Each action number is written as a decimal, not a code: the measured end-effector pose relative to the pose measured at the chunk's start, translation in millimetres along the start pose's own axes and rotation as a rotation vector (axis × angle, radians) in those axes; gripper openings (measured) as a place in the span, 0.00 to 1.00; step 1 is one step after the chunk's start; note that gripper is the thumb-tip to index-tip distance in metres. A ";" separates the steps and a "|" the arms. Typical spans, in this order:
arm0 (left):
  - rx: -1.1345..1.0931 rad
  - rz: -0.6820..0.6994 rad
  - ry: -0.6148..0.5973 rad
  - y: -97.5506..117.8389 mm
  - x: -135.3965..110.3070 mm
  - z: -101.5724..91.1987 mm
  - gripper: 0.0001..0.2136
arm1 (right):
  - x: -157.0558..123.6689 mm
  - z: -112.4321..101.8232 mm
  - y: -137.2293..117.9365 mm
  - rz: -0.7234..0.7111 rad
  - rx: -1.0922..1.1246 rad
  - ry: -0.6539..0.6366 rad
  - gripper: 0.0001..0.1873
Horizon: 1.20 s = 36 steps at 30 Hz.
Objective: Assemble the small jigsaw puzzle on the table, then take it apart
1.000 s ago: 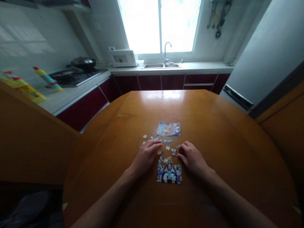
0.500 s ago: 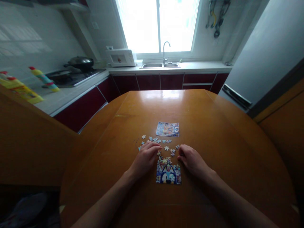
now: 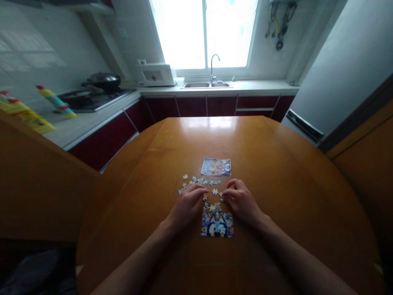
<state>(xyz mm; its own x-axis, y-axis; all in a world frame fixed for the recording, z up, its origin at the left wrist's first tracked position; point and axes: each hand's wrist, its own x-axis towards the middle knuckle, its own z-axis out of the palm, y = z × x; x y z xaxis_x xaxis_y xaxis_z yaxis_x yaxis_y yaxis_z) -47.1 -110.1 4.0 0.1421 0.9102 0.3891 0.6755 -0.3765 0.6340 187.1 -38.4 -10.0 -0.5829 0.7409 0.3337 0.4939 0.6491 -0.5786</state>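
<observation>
A partly assembled colourful jigsaw (image 3: pixel 217 223) lies on the round wooden table (image 3: pixel 276 172) right before me. Several loose puzzle pieces (image 3: pixel 199 181) are scattered just beyond it, and a small printed picture card (image 3: pixel 216 166) lies farther out. My left hand (image 3: pixel 186 204) rests on the table at the jigsaw's upper left, fingers curled over the loose pieces. My right hand (image 3: pixel 241 200) sits at the jigsaw's upper right, its fingers pinched together on a small puzzle piece (image 3: pixel 223 197) above the jigsaw's top edge.
Beyond the table runs a kitchen counter with a sink and tap (image 3: pixel 211 78), a white microwave (image 3: pixel 156 74) and a stove with a pan (image 3: pixel 102 82). Bottles (image 3: pixel 55 102) stand on the left counter. A grey fridge (image 3: pixel 334 78) stands at right.
My right hand has slid leftward and slightly away from me, closing its fingers on a loose piece above the jigsaw. My left hand has hardly moved.
</observation>
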 end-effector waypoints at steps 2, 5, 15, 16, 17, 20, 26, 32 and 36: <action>-0.001 -0.002 0.010 -0.3 -0.5 0.0 0.10 | -0.9 -1.1 -2.7 -0.042 -0.039 -0.020 0.08; -0.002 -0.008 0.010 0.2 -0.2 -1.0 0.10 | -0.7 -2.5 -3.6 -0.035 -0.087 -0.022 0.11; 0.148 0.030 -0.277 17.3 -1.1 2.3 0.13 | -7.7 -4.4 -19.5 -0.071 0.006 -0.051 0.08; 0.143 0.025 -0.282 18.0 -1.6 4.2 0.12 | -8.8 -3.8 -22.8 -0.081 0.003 -0.074 0.08; 0.131 0.019 -0.282 18.5 -1.8 5.8 0.11 | -9.7 -3.0 -25.7 -0.090 -0.003 -0.098 0.07; 0.073 0.003 -0.276 18.7 -0.9 7.7 0.09 | -10.5 -1.2 -31.0 -0.104 -0.019 -0.147 0.09; -0.099 -0.051 -0.215 12.1 -1.2 9.6 0.03 | -9.4 -0.6 -30.8 -0.124 0.039 -0.139 0.12; -0.243 -0.180 -0.142 10.7 -3.7 11.2 0.06 | -9.8 9.0 -30.0 -0.111 0.208 0.014 0.05; -0.238 -0.204 -0.095 4.6 1.0 4.2 0.12 | -5.1 7.8 -19.2 -0.008 0.100 0.153 0.08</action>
<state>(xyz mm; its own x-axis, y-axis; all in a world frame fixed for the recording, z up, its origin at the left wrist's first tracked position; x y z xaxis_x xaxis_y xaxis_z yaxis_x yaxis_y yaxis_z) -40.8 -110.2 4.5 0.0960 0.9788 0.1809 0.5102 -0.2044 0.8354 175.6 -56.0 -6.4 -0.4781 0.7581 0.4435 0.4186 0.6406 -0.6438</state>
